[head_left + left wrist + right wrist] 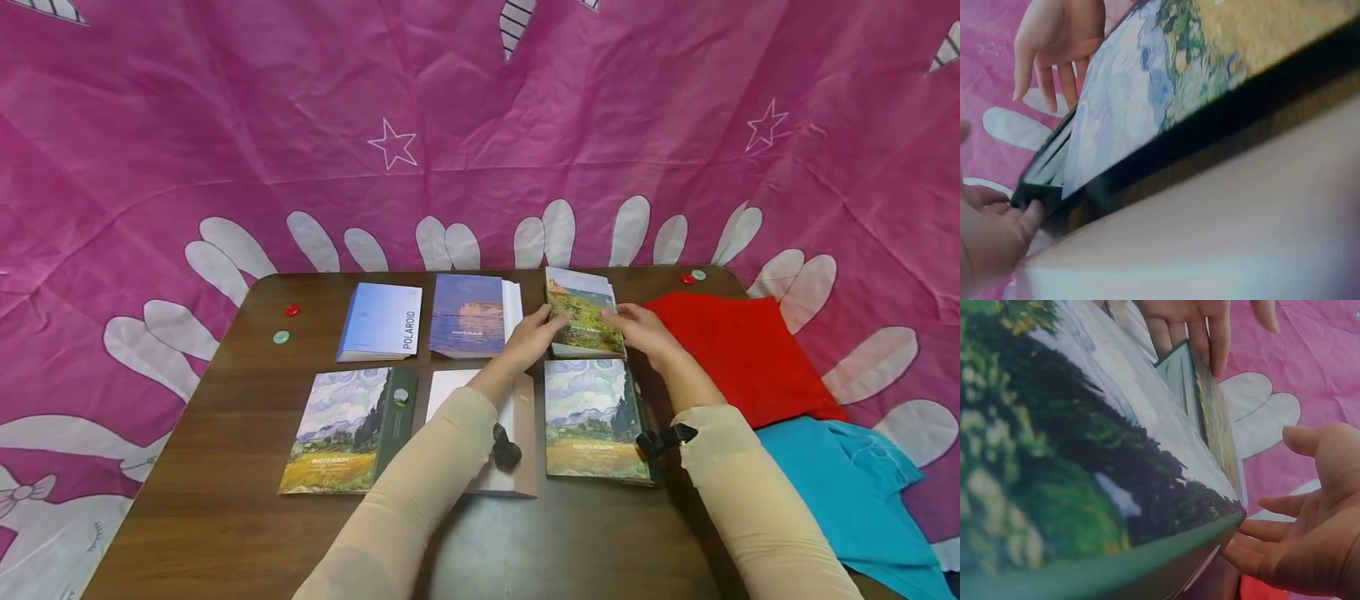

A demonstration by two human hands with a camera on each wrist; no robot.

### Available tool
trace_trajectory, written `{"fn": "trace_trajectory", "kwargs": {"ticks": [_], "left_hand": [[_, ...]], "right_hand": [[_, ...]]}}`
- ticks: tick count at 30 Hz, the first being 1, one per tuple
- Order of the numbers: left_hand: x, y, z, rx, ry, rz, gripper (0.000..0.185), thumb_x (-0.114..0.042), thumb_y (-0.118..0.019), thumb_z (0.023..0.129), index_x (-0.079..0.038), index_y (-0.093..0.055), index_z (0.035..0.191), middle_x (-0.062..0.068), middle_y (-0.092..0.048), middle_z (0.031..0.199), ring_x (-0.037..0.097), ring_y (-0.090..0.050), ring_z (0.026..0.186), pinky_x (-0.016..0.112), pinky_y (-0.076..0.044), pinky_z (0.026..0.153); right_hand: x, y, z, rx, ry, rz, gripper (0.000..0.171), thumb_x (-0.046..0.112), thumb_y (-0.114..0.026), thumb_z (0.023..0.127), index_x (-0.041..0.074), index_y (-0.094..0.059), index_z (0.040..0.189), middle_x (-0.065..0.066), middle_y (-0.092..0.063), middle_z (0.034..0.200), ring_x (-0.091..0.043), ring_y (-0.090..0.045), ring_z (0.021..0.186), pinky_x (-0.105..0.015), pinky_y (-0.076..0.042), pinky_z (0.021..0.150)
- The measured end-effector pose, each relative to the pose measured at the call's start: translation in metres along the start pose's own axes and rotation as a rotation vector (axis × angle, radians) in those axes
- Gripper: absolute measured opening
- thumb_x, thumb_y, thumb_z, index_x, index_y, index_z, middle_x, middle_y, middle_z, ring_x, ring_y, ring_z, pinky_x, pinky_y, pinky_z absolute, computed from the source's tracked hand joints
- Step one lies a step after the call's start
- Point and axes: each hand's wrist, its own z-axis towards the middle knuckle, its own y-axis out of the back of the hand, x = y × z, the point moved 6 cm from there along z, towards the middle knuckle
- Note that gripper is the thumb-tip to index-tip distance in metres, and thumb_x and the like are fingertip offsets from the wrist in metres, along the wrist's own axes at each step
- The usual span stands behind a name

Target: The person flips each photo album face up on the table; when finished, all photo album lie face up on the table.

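At the back right of the table lies a photo album [585,304] with a garden scene on its cover. My left hand [531,337] touches its left edge and my right hand [647,332] its right edge. In the left wrist view, fingertips of the left hand [991,234] meet a dark green corner, thumb apart. The right wrist view shows the right hand [1316,525] with extended fingers against the album's corner and its thumb raised. Just in front lies a landscape-covered photo album [588,417]. The undersides of the fingers are partly hidden.
Left of my hands are a purple seascape album [467,317], a blue Polaroid album [380,321], another landscape album [341,429] and a white album [450,383] under my left forearm. Red cloth [738,358] and blue cloth [840,483] lie right. Small discs [292,310] sit near the back corners.
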Motion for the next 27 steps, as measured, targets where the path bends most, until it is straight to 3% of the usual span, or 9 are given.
{"fn": "trace_trajectory", "kwargs": {"ticks": [6, 10, 14, 22, 27], "left_hand": [[0.000, 0.016, -0.008, -0.015, -0.032, 0.095, 0.074, -0.057, -0.044, 0.104, -0.009, -0.032, 0.159, 0.005, -0.018, 0.169, 0.028, -0.020, 0.153, 0.049, -0.023, 0.122], [-0.001, 0.030, -0.017, -0.031, -0.079, 0.085, 0.070, -0.052, -0.045, 0.105, -0.007, -0.035, 0.158, 0.008, -0.025, 0.167, 0.030, -0.029, 0.150, 0.048, -0.029, 0.120], [0.001, 0.044, -0.030, -0.044, -0.103, 0.112, 0.068, -0.053, -0.043, 0.105, -0.013, -0.033, 0.159, 0.006, -0.031, 0.164, 0.030, -0.034, 0.148, 0.048, -0.031, 0.118], [-0.001, 0.072, -0.067, -0.062, -0.179, 0.174, 0.067, -0.050, -0.048, 0.105, -0.013, -0.033, 0.159, 0.008, -0.029, 0.165, 0.028, -0.025, 0.152, 0.049, -0.023, 0.122], [0.010, 0.094, -0.095, -0.082, -0.142, 0.227, 0.069, -0.051, -0.050, 0.103, -0.017, -0.032, 0.160, 0.007, -0.030, 0.165, 0.032, -0.025, 0.151, 0.056, -0.023, 0.120]], "right_hand": [[0.010, 0.000, -0.004, -0.017, 0.032, 0.008, 0.082, 0.050, -0.051, 0.103, 0.002, -0.019, 0.160, -0.026, -0.022, 0.162, -0.047, -0.027, 0.146, -0.065, -0.023, 0.117], [0.022, -0.004, -0.009, -0.037, 0.091, 0.053, 0.079, 0.046, -0.053, 0.103, 0.003, -0.019, 0.161, -0.025, -0.023, 0.163, -0.044, -0.027, 0.147, -0.060, -0.023, 0.119], [0.034, -0.015, -0.019, -0.064, 0.150, 0.153, 0.075, 0.038, -0.053, 0.105, 0.005, -0.017, 0.161, -0.024, -0.028, 0.161, -0.041, -0.029, 0.147, -0.055, -0.024, 0.120], [0.054, -0.053, -0.044, -0.091, 0.198, 0.349, 0.069, 0.031, -0.052, 0.107, 0.009, -0.017, 0.162, -0.020, -0.027, 0.163, -0.033, -0.032, 0.148, -0.048, -0.027, 0.120], [0.063, -0.081, -0.055, -0.084, 0.233, 0.519, 0.062, 0.020, -0.049, 0.107, 0.001, -0.021, 0.159, -0.024, -0.029, 0.161, -0.035, -0.032, 0.146, -0.049, -0.028, 0.120]]}}
